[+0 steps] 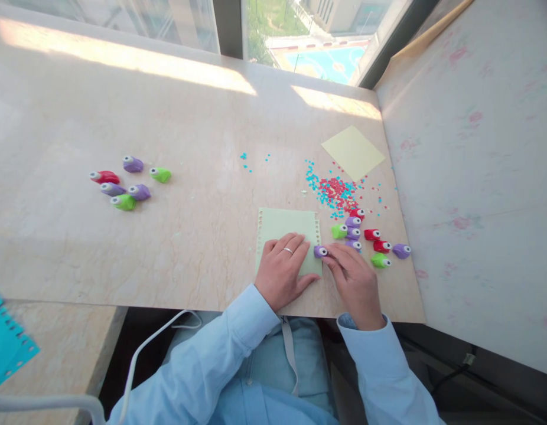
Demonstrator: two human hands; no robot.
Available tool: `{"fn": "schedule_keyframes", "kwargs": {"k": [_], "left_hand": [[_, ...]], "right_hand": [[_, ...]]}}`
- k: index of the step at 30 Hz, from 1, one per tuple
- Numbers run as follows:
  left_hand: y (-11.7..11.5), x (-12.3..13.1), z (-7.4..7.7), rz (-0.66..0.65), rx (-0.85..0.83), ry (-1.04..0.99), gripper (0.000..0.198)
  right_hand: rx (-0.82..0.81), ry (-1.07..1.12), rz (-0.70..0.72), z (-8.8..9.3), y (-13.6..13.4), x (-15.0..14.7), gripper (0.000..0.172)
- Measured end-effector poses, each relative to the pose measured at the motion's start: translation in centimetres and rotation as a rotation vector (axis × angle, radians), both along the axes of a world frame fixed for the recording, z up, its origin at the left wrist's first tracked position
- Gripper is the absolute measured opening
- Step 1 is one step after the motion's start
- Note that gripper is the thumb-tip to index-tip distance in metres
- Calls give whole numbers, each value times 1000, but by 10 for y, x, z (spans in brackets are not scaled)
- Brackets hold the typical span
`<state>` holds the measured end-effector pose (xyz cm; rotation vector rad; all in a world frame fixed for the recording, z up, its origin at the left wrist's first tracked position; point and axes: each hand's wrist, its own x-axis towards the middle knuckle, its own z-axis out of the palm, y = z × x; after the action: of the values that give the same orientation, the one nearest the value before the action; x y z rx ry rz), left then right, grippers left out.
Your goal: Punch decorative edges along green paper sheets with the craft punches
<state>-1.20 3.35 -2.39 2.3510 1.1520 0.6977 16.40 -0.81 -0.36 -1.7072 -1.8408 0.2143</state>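
A pale green sheet of paper [282, 221] lies near the table's front edge, with small holes punched down its left and right edges. My left hand [282, 265] rests flat on it, fingers stretched out, a ring on one finger. At the sheet's right edge, my right hand [355, 280] pinches a small purple paper punch [320, 251] with a white, star-marked button. More punches sit just beyond that hand: a green one [339, 231], a red one [382, 247], a purple one [401, 251] and several others.
Blue and red paper bits [338, 193] are heaped behind the right-hand punches, beside a blank yellowish sheet [353, 152]. Another group of punches [134, 164] stands at the left. A blue punched sheet [10, 342] and a white cable [138, 354] are at lower left. Windows border the back.
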Motion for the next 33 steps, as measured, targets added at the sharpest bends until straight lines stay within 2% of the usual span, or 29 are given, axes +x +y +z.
{"fn": "schedule_keyframes", "kwargs": {"k": [22, 33], "left_hand": [[-1, -1, 1, -8, 22, 17, 53], [-1, 0, 2, -9, 25, 13, 49]], "right_hand": [[-20, 14, -17, 2, 3, -3, 18], [-86, 153, -121, 14, 5, -4, 21]]}}
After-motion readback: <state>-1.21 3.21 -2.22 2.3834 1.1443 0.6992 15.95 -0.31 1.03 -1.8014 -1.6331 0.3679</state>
